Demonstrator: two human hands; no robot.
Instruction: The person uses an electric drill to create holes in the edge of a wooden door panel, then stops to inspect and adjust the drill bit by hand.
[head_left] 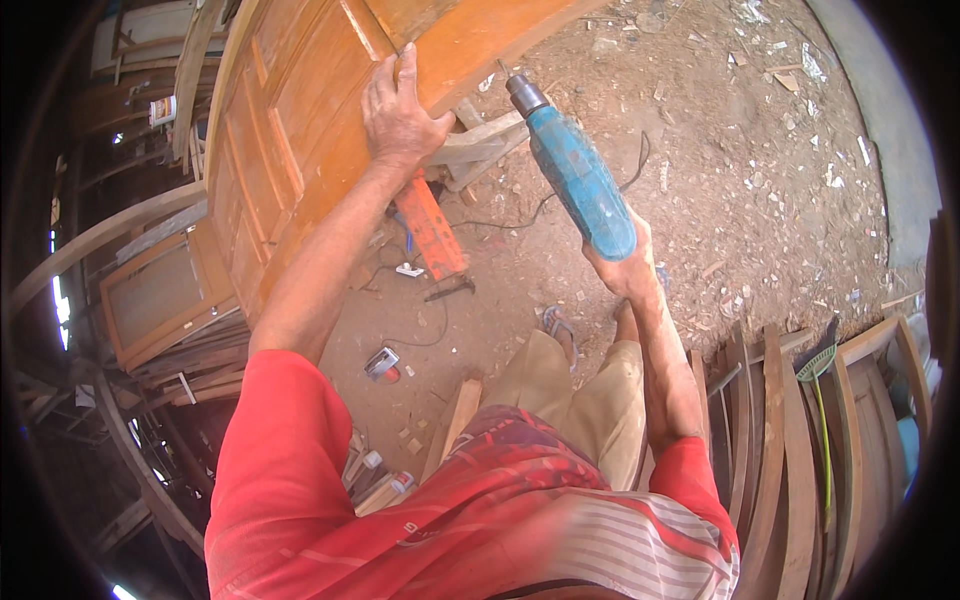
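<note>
My right hand (624, 258) grips a blue power drill (575, 170) by its rear end. The drill's chuck points up and away, and its thin bit stands just off the edge of an orange-brown wooden panel door (300, 130). Spread over the door near that edge lies my left hand (402, 118), fingers apart and thumb out to the side. The drill's handle and trigger are hidden beneath its body. A wooden support (487, 137) shows under the door's edge.
An orange metal tool or stand (432, 232) is on the dirt floor below the door. A power tool (382, 364) lies nearer, with cords running across the ground. Wooden frames (775, 430) lean at the right beside a green rake (817, 364). Another framed panel (165, 285) stands at left.
</note>
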